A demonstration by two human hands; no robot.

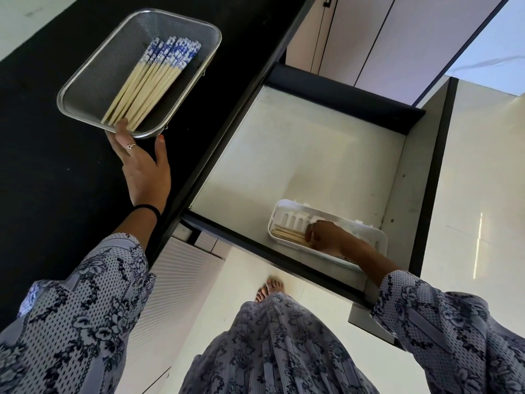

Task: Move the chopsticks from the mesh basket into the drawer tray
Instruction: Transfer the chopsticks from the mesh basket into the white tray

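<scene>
Black worktop (56, 172) carries a metal mesh basket (85, 89), set near the worktop's front edge. A bundle of chopsticks (154, 81) lies diagonally in the basket; their shafts are pale wood and their upper ends carry a blue-and-white pattern. The plain tips point toward the near corner of the basket. The left hand (142, 166) reaches to this corner: its index finger, which bears a ring, extends over the rim to touch the chopstick tips, while the thumb lies against the outside of the rim. The fingers are nearly straight, so the left grip is released and holds nothing. A dark band circles the left wrist.

Below and to the right of the worktop, a drawer (298, 155) stands pulled out, with a pale floor and dark walls. A white plastic tray (287, 211) with a slotted side sits at the front of the drawer. Several chopsticks (287, 234) already lie in the tray, only their pale shafts visible. The right hand (326, 237) rests inside the tray with its fingers curled over these chopsticks, so the right grip is grasping them. Both sleeves are of patterned floral fabric. A bare foot (271, 288) stands on the pale floor (477, 194) beneath the drawer.
</scene>
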